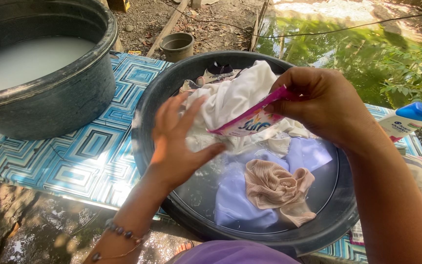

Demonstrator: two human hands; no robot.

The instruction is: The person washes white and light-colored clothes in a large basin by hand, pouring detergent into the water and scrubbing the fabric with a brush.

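Right hand [323, 105] grip pinching pink sachet [252, 120], tilted over basin [335, 215] at frame centre. Left hand [177, 142] spread, empty. Risk: powder clumps on white cloth [235, 95]; spills past rim.

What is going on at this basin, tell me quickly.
A person is bent over a dark round basin of water holding soaking clothes: white cloth, a lilac garment and a crumpled beige piece. The right hand holds a pink and white sachet tipped over the laundry, while the left hand hovers open beside it, fingers spread. A second tub of milky water sits to the left on a blue patterned mat; a blue-capped bottle stands at right.
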